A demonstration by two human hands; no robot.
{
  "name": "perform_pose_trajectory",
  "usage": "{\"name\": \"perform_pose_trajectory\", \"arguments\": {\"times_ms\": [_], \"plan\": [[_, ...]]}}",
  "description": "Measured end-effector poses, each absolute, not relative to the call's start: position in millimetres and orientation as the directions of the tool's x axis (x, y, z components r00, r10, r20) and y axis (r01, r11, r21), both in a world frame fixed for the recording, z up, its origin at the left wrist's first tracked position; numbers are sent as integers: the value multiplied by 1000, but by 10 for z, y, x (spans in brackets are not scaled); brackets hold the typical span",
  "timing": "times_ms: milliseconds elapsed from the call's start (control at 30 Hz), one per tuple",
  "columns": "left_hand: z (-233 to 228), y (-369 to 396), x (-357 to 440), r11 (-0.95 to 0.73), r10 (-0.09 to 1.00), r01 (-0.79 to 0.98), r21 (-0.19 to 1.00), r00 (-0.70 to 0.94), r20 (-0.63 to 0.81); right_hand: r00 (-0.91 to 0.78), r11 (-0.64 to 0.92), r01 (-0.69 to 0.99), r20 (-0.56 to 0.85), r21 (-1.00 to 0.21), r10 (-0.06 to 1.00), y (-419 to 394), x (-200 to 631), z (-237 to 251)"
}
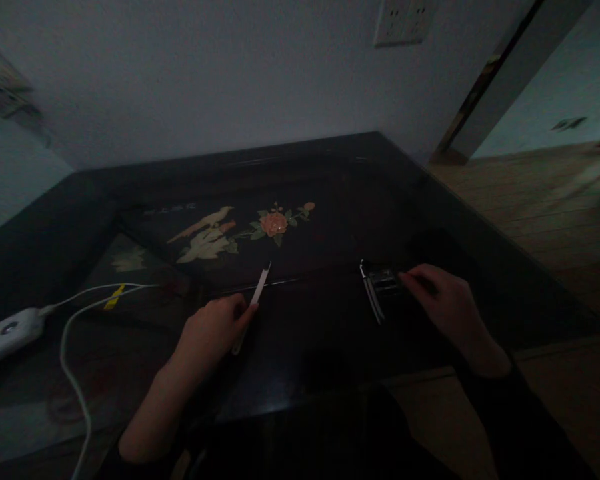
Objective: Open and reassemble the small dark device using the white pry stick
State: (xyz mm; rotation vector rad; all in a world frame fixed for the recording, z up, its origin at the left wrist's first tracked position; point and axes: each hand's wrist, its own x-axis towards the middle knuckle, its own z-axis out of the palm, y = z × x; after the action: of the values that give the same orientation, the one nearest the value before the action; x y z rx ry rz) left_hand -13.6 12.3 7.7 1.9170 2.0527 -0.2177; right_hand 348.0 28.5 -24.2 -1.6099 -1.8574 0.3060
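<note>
Head view, single entry. Left hand [215, 333]: I am seeing it curled shut around a thin pale strip [254, 303], possibly a blade or a file; the light is too dim to tell which. The strip is sticking up and away from the fingers, its tip pointing toward the inlaid flower panel [240, 233] beyond the hand.

Right hand [445, 303]: it is closing over a small dark folded tool [380, 290], fingers pinching the near end, with pale metal edges showing just past the fingertips. The tool is resting on the dark table [330, 333], well apart from the left hand and its strip.

Off to the outside of the left hand, a white cable [73, 353] is looping across the tabletop to a white adapter [7, 333].

Risk, as I am judging it: the room is very dark, so either hand could be misjudging an edge. If the strip is sharp, a slip could nick a finger or scratch the lacquer. The loose cable could also be snagging a sleeve or forearm.
</note>
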Motion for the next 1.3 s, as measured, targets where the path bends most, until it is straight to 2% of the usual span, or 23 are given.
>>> {"name": "perform_pose_trajectory", "arguments": {"times_ms": [133,233,433,733,933,1300], "plan": [[88,156,-46,18,937,989,147,35,-346,-150,247,846,233,-472,961,62,3259,-267],[105,186,79,-38,935,976,215,111,-337,-105,172,902,185,-397,977,-67,3143,-316],[53,259,625,-120,936,938,325,216,-279,-42,103,961,232,-257,972,-167,3027,-421],[-58,319,1283,-186,945,936,298,254,-208,-133,148,985,161,-89,978,-140,2955,-352],[-64,308,1357,-206,946,949,240,256,-198,-155,164,984,122,-68,980,-106,2942,-340],[-50,343,1444,-174,961,963,207,211,-178,-131,149,985,180,-87,975,-66,2921,-403]]}}
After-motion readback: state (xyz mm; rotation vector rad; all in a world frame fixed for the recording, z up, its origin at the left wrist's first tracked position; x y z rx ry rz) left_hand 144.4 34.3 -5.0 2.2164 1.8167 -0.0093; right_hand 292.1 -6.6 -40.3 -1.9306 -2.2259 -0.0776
